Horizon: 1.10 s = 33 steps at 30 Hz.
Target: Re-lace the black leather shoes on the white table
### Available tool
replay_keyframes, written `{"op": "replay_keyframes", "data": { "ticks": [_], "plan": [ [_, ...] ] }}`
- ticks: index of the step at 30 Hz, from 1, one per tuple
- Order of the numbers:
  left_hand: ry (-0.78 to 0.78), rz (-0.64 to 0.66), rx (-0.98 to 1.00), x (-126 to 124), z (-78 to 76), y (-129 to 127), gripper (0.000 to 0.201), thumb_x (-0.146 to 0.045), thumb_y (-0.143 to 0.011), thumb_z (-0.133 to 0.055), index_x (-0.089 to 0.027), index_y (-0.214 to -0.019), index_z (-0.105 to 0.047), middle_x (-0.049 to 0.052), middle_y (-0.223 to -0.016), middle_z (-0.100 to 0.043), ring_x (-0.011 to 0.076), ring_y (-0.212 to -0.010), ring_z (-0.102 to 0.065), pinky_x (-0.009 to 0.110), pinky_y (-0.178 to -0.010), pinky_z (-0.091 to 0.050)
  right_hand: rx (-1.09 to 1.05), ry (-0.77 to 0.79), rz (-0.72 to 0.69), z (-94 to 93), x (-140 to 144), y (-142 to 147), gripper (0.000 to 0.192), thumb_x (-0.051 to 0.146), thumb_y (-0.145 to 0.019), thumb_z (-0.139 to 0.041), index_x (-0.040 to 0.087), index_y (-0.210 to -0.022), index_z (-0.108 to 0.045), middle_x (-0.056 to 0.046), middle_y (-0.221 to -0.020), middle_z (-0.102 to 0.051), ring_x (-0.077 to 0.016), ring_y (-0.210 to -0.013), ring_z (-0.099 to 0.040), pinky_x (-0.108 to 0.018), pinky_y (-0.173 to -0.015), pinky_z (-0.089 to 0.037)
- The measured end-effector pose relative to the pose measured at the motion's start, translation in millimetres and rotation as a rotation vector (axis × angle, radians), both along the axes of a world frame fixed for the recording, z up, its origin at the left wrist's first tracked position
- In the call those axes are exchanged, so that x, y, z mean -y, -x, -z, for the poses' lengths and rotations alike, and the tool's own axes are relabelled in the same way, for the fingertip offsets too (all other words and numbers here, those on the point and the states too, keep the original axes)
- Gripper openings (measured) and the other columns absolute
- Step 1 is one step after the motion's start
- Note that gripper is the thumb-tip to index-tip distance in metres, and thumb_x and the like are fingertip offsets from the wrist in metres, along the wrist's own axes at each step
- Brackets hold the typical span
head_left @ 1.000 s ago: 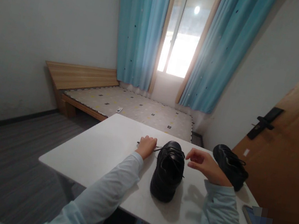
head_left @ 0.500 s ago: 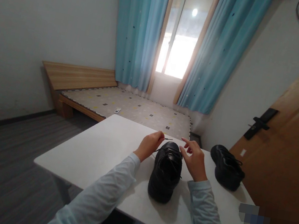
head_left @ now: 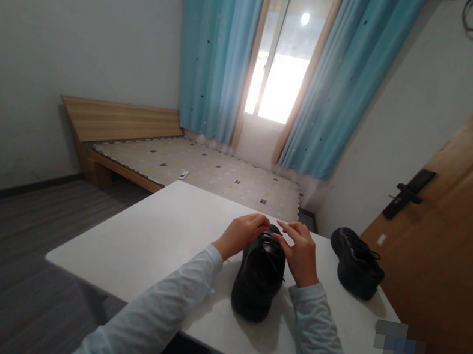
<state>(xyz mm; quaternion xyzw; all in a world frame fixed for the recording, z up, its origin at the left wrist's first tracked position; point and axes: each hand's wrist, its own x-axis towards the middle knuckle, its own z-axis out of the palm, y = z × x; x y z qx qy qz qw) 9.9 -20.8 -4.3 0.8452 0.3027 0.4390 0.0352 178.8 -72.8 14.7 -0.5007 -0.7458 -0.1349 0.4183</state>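
Fingers (head_left: 261,221) on laces — shoe (head_left: 259,275) toe points away.

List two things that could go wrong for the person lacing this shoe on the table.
The second black shoe sits near the white table edge and might get knocked off. Both hands, left hand and right hand, crowd the black shoe laces, so a lace could slip loose.

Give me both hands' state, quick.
Left hand: curled at the laces of the near shoe; grip cannot be told.
Right hand: fingers at the same laces; grip cannot be told.
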Motion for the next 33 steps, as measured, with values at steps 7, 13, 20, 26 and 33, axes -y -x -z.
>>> {"op": "replay_keyframes", "data": {
  "ticks": [7, 13, 20, 26, 33],
  "plan": [
    [-0.064, 0.055, -0.004, 4.3, -2.9, -4.9, 0.018, -0.031, -0.09, -0.043, -0.019, -0.089, -0.057, 0.002, -0.084, -0.062, 0.0127, -0.078, -0.056, 0.024, -0.072, -0.044, 0.021, -0.017, 0.032, -2.0, 0.9, 0.9, 0.019, 0.03, -0.084, -0.055, 0.019, -0.079, -0.07, -0.006, -0.074, -0.058, -0.0201, -0.076, -0.052, -0.033, -0.07, -0.042],
    [-0.165, 0.016, 0.04, 7.5, -9.5, -3.4, 0.022, -0.039, -0.083, -0.053, -0.019, -0.085, -0.063, 0.005, -0.087, -0.059, 0.0179, -0.089, -0.049, 0.031, -0.083, -0.041, -0.1, -0.003, 0.09, -3.5, -0.9, -6.3, 0.019, 0.032, -0.082, -0.055, 0.019, -0.077, -0.067, -0.004, -0.07, -0.06, -0.0182, -0.069, -0.053, -0.031, -0.066, -0.04],
    [-0.086, 0.021, -0.139, 10.9, -12.7, -7.3, 0.027, -0.035, -0.087, -0.046, -0.019, -0.078, -0.065, 0.004, -0.076, -0.06, 0.0156, -0.078, -0.05, 0.03, -0.076, -0.038, -0.552, 0.158, 0.165, 3.7, -11.7, -27.7, 0.027, 0.042, -0.071, -0.062, 0.016, -0.072, -0.063, -0.006, -0.063, -0.064, -0.0177, -0.059, -0.056, -0.03, -0.059, -0.043],
    [-0.051, 0.046, -0.14, 11.0, -11.0, -13.4, 0.023, -0.034, -0.087, -0.048, -0.02, -0.084, -0.066, 0.004, -0.083, -0.061, 0.0155, -0.081, -0.051, 0.028, -0.075, -0.038, -0.878, 0.38, -0.025, 9.3, -15.4, -37.3, 0.031, 0.038, -0.056, -0.074, 0.015, -0.068, -0.058, -0.003, -0.061, -0.062, -0.0152, -0.054, -0.058, -0.028, -0.051, -0.047],
    [-0.025, 0.076, -0.2, 12.8, -9.7, -18.4, 0.025, -0.034, -0.087, -0.048, -0.02, -0.078, -0.067, 0.003, -0.08, -0.062, 0.0151, -0.077, -0.049, 0.028, -0.073, -0.037, -1.157, 0.623, -0.185, 5.9, -8.1, -38.6, 0.032, 0.025, -0.046, -0.082, 0.014, -0.061, -0.055, 0.0, -0.055, -0.061, -0.0141, -0.053, -0.063, -0.026, -0.054, -0.054]
  ]
}}
